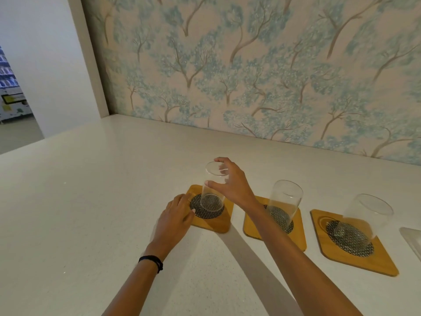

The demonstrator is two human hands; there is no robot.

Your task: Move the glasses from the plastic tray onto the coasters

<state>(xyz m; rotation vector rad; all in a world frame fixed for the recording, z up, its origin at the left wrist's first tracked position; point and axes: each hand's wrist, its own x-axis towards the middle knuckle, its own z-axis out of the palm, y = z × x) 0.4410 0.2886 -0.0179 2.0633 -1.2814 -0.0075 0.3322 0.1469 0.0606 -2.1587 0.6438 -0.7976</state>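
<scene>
Standing: three glasses, three coasters.

Arms: 2 in view, both bare from forearm to wrist, no sleeves visible.
Left hand: bare, no glove, no ring visible.
Left wrist: 1 thin black band, cord-like, with a small knot or clasp at its outer edge.
Right hand: bare, no glove, no ring visible.
Right wrist: nothing worn.
</scene>
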